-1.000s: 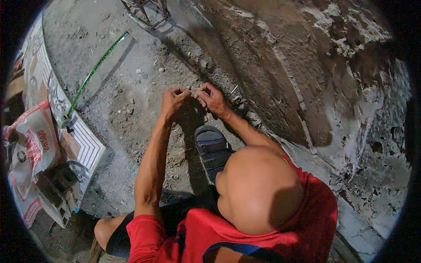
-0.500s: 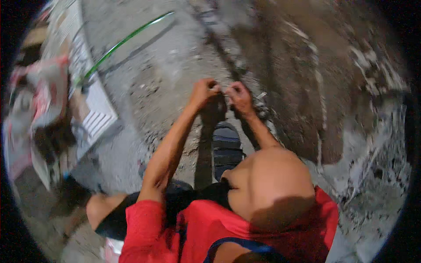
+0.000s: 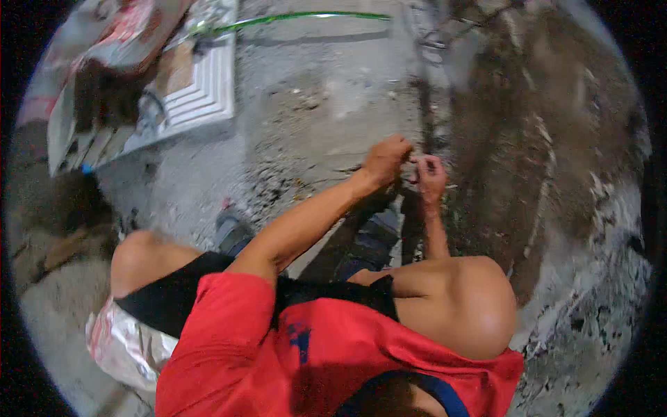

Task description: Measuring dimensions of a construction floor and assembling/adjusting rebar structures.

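Note:
My left hand [image 3: 388, 162] is closed, back of the hand up, just above the concrete floor. Close to its fingertips is my right hand [image 3: 431, 178], its fingers curled into a pinch. The two hands nearly meet over the line where the grey concrete borders dark soil. Whatever sits between the fingers, if anything, is too small and blurred to make out. Below the hands a dark sandal [image 3: 377, 235] shows on one foot, partly in shadow.
A green tube [image 3: 313, 15] lies across the far floor. At the far left are a white panel with ridges [image 3: 221, 87] and a red-and-white sack [image 3: 128, 38]. Dark brown soil [image 3: 486, 146] runs along the right. A shiny plastic sack [image 3: 125, 344] lies beside my left leg.
The view has turned, so the panel and tube sit higher and further right. My hands have shifted right and slightly nearer in the picture; both stay closed and near each other.

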`<state>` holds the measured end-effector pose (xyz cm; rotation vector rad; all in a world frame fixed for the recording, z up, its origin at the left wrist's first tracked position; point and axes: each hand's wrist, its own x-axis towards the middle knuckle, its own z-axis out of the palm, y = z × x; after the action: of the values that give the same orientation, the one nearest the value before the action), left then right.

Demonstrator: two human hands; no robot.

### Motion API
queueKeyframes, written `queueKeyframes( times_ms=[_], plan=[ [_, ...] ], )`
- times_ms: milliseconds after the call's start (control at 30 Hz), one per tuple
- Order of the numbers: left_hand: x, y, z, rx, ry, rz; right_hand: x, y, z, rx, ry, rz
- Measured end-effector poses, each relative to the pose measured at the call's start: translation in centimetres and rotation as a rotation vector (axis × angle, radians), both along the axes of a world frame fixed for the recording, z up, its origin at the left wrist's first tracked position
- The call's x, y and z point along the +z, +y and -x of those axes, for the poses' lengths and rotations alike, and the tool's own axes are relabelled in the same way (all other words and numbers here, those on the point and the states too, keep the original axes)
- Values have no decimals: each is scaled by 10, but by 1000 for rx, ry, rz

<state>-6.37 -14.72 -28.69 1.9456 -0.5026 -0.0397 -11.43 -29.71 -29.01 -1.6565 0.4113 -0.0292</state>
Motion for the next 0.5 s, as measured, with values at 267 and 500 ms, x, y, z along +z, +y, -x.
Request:
queueKeyframes(
  times_ms=[267, 500],
  plan=[
    [2, 9, -6, -51, -135, -190, 26, 17, -22, -25, 114, -54],
    [-8, -3, -6, 30, 139, 97, 14, 8, -37, -94, -81, 237]
  ],
)
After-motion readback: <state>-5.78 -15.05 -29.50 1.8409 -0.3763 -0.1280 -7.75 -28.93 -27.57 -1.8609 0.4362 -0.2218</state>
